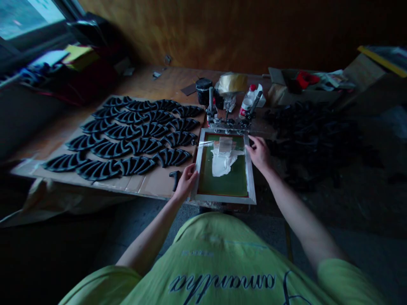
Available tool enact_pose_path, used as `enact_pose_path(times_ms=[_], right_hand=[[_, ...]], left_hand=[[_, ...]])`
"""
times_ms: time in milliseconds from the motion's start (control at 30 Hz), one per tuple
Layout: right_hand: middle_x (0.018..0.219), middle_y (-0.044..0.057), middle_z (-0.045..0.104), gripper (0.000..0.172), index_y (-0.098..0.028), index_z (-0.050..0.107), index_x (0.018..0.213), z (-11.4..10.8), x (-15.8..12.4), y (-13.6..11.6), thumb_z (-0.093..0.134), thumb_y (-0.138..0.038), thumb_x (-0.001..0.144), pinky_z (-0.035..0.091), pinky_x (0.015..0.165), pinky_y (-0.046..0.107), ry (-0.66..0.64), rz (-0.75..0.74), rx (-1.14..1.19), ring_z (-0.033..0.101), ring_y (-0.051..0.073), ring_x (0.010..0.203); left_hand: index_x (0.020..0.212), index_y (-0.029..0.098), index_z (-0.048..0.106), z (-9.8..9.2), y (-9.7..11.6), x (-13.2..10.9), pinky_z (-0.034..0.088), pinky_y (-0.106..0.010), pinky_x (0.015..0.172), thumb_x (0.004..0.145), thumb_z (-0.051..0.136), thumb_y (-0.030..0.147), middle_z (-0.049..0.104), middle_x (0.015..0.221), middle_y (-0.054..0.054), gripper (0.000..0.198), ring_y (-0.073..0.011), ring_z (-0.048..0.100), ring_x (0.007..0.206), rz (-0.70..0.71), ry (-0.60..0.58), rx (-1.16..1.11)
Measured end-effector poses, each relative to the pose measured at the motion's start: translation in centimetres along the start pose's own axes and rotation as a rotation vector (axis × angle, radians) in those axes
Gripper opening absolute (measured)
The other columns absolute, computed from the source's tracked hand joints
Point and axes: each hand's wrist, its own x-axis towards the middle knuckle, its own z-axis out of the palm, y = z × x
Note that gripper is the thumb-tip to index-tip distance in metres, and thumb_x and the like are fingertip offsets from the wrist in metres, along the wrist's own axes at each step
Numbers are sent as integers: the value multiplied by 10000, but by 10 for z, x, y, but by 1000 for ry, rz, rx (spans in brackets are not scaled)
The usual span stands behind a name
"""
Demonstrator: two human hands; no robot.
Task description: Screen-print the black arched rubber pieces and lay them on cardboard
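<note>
A silkscreen printing frame with a pale metal rim lies flat in front of me, its far end at a metal hinge clamp. White ink is spread on the green mesh, and a flat squeegee rests at the ink's far side. My left hand is closed at the frame's left rim, fingers curled. Gripping the right rim nearer the clamp is my right hand, with its thumb and fingers at the edge. One small black curved piece lies beside my left hand.
Rows of black curved pieces cover a cardboard sheet at left. A dark heap of similar pieces lies at right. Behind the clamp stand a black tub and a red-capped bottle. A cardboard box sits back right.
</note>
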Motion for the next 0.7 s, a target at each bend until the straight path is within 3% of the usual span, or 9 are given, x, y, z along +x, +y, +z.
enact_pose_path(times_ms=[67,100,200,267,300,467,533,600,700], right_hand=[[1316,155,563,560,-166,573,1342,13,14,-26,745,-235,814,512,984,442,-101,-103,-18,566,292,1173],[1308,154,564,574,-173,576,1325,21,17,-39,773,-233,789,494,1002,464,-167,-150,-50,543,311,1196],[1106,128,654,307,-173,646,1117,38,7,-66,727,-202,822,494,920,437,-353,-215,-162,573,298,1078],[973,109,683,114,-173,666,979,39,-13,-69,642,-162,869,483,848,384,-446,-271,-204,593,264,975],[943,104,690,105,-173,671,945,36,-24,-66,600,-134,879,472,827,364,-483,-326,-207,596,251,947],[943,72,715,255,-187,710,946,11,-47,-48,547,-39,819,420,791,321,-635,-645,-59,603,213,924],[885,51,712,198,-204,717,907,8,-41,-47,593,-82,813,411,780,318,-655,-646,-28,604,212,903],[866,52,710,151,-206,720,899,12,-36,-50,609,-125,836,411,795,330,-588,-570,-59,602,224,913],[958,91,724,210,-178,721,959,22,-46,-54,547,-92,879,420,827,354,-470,-504,-101,600,237,952]], left_hand=[[1423,220,497,2,-20,12,503,-242,619,815,665,534,695,882,-30,704,-171,661,752,-6,-1,61],[1426,218,498,3,-26,17,509,-248,633,818,662,525,703,905,-40,701,-178,669,774,-8,-1,82],[1429,217,500,1,-32,25,513,-255,630,826,641,535,713,935,-53,696,-189,676,785,-38,-15,94],[1422,218,509,0,-32,25,507,-248,610,826,638,547,714,945,-58,694,-189,675,774,-61,-26,91],[1420,217,513,0,-32,25,503,-243,602,826,639,549,714,948,-60,692,-188,674,772,-68,-31,87],[1406,211,521,2,-29,22,498,-231,607,826,642,533,708,956,-58,675,-178,671,775,-83,-34,31],[1403,209,520,3,-29,22,498,-232,609,829,638,527,705,948,-54,667,-175,667,769,-82,-32,20],[1401,206,519,4,-28,22,506,-239,624,831,638,526,704,946,-54,665,-176,668,775,-69,-33,14],[1409,198,505,4,-30,22,521,-255,649,827,641,528,705,941,-56,682,-185,674,795,-56,-38,-9]])
